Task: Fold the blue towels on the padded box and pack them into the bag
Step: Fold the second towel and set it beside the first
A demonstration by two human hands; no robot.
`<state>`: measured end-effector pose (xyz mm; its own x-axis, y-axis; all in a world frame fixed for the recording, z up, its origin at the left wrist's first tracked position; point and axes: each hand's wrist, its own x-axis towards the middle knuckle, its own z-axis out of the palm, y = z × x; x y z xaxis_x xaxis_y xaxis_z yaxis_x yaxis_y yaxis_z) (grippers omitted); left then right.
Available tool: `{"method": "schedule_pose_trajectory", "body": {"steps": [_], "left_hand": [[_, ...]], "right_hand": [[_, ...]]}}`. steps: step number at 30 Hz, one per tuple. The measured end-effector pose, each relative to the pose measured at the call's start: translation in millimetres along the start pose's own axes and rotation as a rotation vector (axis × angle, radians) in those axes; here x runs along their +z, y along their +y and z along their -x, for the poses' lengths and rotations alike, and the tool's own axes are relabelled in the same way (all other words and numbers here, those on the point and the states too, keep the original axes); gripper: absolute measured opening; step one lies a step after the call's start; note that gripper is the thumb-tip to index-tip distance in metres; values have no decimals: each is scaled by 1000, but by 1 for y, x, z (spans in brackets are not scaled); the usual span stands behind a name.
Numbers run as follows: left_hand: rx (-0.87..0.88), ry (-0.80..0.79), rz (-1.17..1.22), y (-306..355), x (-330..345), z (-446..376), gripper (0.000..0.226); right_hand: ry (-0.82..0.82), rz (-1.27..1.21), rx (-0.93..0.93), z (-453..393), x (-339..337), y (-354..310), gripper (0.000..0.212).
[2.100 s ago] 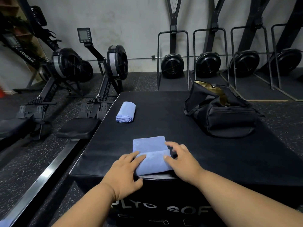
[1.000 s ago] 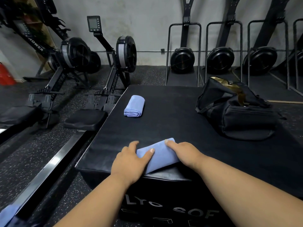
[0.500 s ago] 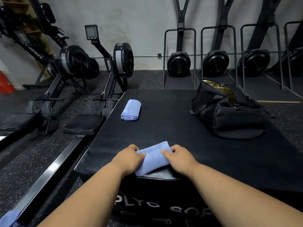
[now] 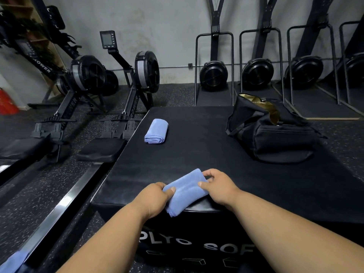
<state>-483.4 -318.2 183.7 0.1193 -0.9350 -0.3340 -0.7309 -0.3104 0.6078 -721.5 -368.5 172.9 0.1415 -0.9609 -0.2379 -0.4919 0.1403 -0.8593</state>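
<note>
A folded blue towel (image 4: 186, 191) lies at the near edge of the black padded box (image 4: 197, 154), one corner hanging over the front. My left hand (image 4: 155, 198) grips its left end, thumb on top. My right hand (image 4: 218, 186) pinches its right end with curled fingers. A second folded blue towel (image 4: 157, 131) rests near the box's far left edge. The black bag (image 4: 275, 134) sits open at the far right of the box, its tan lining showing.
Two rowing machines (image 4: 126, 91) stand on the floor to the left of the box. Ski machines (image 4: 214, 73) line the back wall. A scrap of blue cloth (image 4: 11, 262) shows at the bottom left corner. A red object (image 4: 6, 103) sits at the left edge.
The towel went from a wider fold to a narrow bundle. Both hands have shifted from pressing on it to gripping its two ends, and it now lies slanted over the box's front edge.
</note>
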Motion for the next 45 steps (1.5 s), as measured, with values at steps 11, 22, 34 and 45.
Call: {"method": "schedule_pose_trajectory", "body": {"steps": [11,22,34,45], "left_hand": [[-137,-15,111,26,14,16,36],[-144,-145,1038,37,30,30,20],[-66,-138,945,21,14,3,13],[61,141,943,24,-16,-94,29]], "right_hand": [[129,73,138,29,3,-10,50],[50,-819,127,21,8,-29,82],[14,-584,110,-33,-5,-55,28],[-27,-517,45,-125,19,-94,91]]}}
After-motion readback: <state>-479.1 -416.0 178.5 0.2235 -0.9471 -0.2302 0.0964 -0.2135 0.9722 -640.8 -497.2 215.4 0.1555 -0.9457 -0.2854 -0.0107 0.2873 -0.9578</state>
